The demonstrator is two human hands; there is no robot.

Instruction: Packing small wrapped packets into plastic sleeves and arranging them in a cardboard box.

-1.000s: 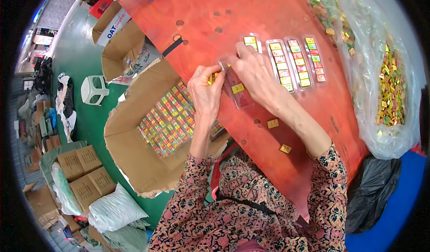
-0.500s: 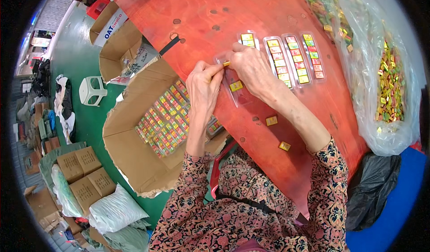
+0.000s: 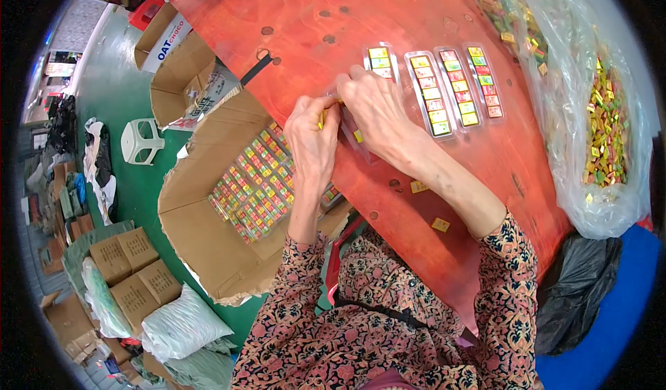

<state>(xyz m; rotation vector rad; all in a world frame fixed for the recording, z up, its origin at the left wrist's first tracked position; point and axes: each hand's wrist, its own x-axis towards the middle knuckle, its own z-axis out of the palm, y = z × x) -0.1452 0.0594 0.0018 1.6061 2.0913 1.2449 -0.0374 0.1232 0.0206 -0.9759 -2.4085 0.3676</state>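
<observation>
I saw the left hand (image 3: 313, 139) curled shut at the near left edge of the red-orange wooden table (image 3: 416, 22), its fingertips pinching a small yellow wrapped candy (image 3: 323, 116) that showed only as a sliver between thumb and fingers. The right hand (image 3: 374, 105) lay just beside it on the table, fingers bent down onto a narrow clear plastic tray (image 3: 357, 137), which it pressed or held; most of that tray sat under the palm, so I could not tell how many pieces it carried, and only one yellow piece showed through. Whether the two hands touched each other I could not make out. Farther in on the table, just beyond the right hand, four more clear trays filled with coloured squares (image 3: 431, 93) lay side by side, the nearest one partly covered by the knuckles. Two loose yellow pieces (image 3: 440, 224) lay on the table nearer to me, beside the right forearm. At the table's right edge slumped a large clear plastic bag of mixed wrapped candies (image 3: 605, 133), its top cut off by the rim of the view. Against the table's left edge stood an open brown cardboard box (image 3: 201, 237) lined with rows of packed trays, the left forearm crossing over its corner. Left of the table, a white plastic stool (image 3: 141, 140) stood on the green floor.
</observation>
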